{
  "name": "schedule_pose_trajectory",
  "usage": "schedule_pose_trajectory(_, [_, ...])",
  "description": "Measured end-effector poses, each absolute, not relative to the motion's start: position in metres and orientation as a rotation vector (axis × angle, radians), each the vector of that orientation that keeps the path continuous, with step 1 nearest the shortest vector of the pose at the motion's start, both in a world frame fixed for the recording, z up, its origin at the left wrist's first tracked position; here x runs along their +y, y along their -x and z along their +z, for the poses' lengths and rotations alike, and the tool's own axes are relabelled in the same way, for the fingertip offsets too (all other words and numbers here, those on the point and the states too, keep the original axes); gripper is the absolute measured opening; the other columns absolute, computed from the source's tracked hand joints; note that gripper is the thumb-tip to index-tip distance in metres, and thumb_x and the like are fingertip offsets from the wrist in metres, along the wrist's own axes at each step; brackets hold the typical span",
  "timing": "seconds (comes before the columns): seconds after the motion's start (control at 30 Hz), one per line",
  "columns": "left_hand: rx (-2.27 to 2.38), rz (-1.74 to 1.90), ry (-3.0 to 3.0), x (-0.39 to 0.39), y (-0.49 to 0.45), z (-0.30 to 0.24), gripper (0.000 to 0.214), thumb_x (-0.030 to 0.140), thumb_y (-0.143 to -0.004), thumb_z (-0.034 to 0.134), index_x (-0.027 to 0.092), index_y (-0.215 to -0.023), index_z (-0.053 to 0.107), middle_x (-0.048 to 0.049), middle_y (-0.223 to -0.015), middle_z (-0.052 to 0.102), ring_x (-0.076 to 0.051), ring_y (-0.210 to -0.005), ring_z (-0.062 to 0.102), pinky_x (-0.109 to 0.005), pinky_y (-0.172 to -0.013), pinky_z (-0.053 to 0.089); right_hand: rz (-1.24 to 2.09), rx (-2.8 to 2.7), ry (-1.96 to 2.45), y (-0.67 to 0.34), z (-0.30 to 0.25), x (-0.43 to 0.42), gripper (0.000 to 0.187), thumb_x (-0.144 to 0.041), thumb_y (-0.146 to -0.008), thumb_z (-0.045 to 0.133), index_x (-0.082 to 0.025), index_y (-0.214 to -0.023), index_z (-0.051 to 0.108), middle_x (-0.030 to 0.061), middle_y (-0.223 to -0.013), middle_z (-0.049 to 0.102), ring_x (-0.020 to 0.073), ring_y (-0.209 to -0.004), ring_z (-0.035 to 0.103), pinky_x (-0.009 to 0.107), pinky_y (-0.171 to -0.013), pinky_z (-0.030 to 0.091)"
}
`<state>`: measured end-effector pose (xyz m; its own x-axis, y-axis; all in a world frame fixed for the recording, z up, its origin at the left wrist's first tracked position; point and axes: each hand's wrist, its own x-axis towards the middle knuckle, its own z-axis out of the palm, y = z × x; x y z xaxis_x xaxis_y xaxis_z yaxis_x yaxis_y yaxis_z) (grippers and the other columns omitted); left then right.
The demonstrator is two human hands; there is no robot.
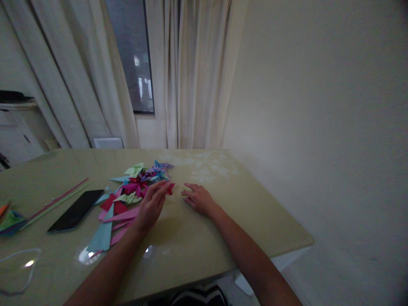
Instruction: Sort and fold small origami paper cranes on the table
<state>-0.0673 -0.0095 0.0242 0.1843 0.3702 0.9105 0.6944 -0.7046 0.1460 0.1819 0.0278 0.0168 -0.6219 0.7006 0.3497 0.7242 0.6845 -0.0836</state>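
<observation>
A heap of folded paper pieces (135,187) in pink, red, pale green, blue and purple lies left of the middle of the table. My left hand (154,204) rests at the heap's right side, its fingers stretched out. Close by those fingertips is a red folded paper piece (171,188). To the right, my right hand (199,199) is low over the tabletop with fingers apart. At its fingertips shows a tiny yellow-green bit (184,194), mostly hidden and too small to name. Long pink and blue-green paper strips (103,233) reach from the heap toward my left forearm.
A black phone (76,210) lies left of the heap. Beyond it are thin pink and green sticks (57,202) and colourful folded paper (12,221). A clear looped cord (30,272) is at the near left. The glossy table (255,216) ends near the right wall.
</observation>
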Motion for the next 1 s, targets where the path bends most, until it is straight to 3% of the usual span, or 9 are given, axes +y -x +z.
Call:
schedule_pose_trajectory(0.13, [-0.861, -1.493, 2.238, -0.011, 0.068, 0.022, 0.044, 0.012, -0.101, 0.058, 0.027, -0.143, 0.062, -0.0114, -0.134, 0.065, -0.022, -0.119, 0.069, -0.036, -0.101, 0.061, -0.106, -2.439, 1.163, -0.200, 0.019, 0.031, 0.024, -0.027, -0.103, 0.064, -0.023, -0.124, 0.075, 0.0145, -0.147, 0.064, 0.0296, -0.131, 0.061, 0.049, -0.109, 0.050])
schedule_pose_trajectory(0.37, [-0.702, -1.362, 2.277, -0.022, 0.062, 0.019, 0.030, 0.015, -0.100, 0.062, 0.031, -0.121, 0.076, -0.0044, -0.109, 0.078, -0.020, -0.104, 0.074, -0.036, -0.095, 0.059, -0.093, -2.310, 0.796, -0.188, 0.028, 0.020, 0.053, -0.039, -0.102, 0.066, -0.026, -0.151, 0.053, 0.0139, -0.144, 0.065, 0.0272, -0.132, 0.060, 0.044, -0.110, 0.049])
schedule_pose_trajectory(0.53, [-0.644, -1.371, 2.359, -0.026, 0.056, 0.022, 0.033, 0.011, -0.101, 0.058, 0.026, -0.126, 0.072, -0.0068, -0.108, 0.077, -0.018, -0.099, 0.074, -0.031, -0.088, 0.058, -0.161, -2.277, 0.711, -0.173, 0.022, 0.015, 0.032, -0.028, -0.108, 0.052, -0.027, -0.138, 0.063, 0.0122, -0.130, 0.072, 0.0240, -0.119, 0.067, 0.040, -0.102, 0.052])
schedule_pose_trajectory(0.63, [-0.679, -1.413, 2.389, -0.024, 0.054, 0.020, 0.038, 0.011, -0.101, 0.057, 0.027, -0.133, 0.068, -0.0072, -0.115, 0.076, -0.019, -0.104, 0.074, -0.030, -0.089, 0.059, -0.119, -2.255, 0.707, -0.173, 0.022, 0.013, 0.028, -0.030, -0.109, 0.053, -0.027, -0.134, 0.066, 0.0112, -0.121, 0.074, 0.0235, -0.114, 0.068, 0.038, -0.100, 0.052])
schedule_pose_trajectory(0.77, [-0.899, -1.434, 2.317, -0.016, 0.050, 0.015, 0.048, 0.015, -0.103, 0.053, 0.026, -0.150, 0.054, -0.0136, -0.133, 0.070, -0.023, -0.123, 0.068, -0.037, -0.103, 0.056, -0.077, -2.164, 0.758, -0.178, 0.023, 0.015, 0.025, -0.031, -0.106, 0.057, -0.025, -0.127, 0.069, 0.0114, -0.113, 0.074, 0.0241, -0.107, 0.069, 0.038, -0.096, 0.053])
schedule_pose_trajectory(0.87, [-1.232, -1.216, 2.270, -0.011, 0.050, 0.010, 0.050, 0.020, -0.105, 0.048, 0.022, -0.155, 0.049, -0.0172, -0.143, 0.066, -0.028, -0.129, 0.064, -0.045, -0.108, 0.051, 0.007, -1.914, 0.893, -0.189, 0.025, 0.026, 0.022, -0.032, -0.103, 0.059, -0.022, -0.117, 0.072, 0.0109, -0.106, 0.073, 0.0239, -0.096, 0.068, 0.037, -0.091, 0.055])
schedule_pose_trajectory(1.0, [-1.574, -0.825, 2.262, -0.009, 0.055, 0.003, 0.049, 0.022, -0.101, 0.049, 0.028, -0.149, 0.058, -0.0129, -0.153, 0.060, -0.033, -0.138, 0.055, -0.053, -0.112, 0.041, 0.193, -1.486, 1.207, -0.218, 0.023, 0.050, 0.027, -0.035, -0.099, 0.058, -0.018, -0.114, 0.072, 0.0104, -0.104, 0.075, 0.0215, -0.086, 0.068, 0.033, -0.081, 0.056])
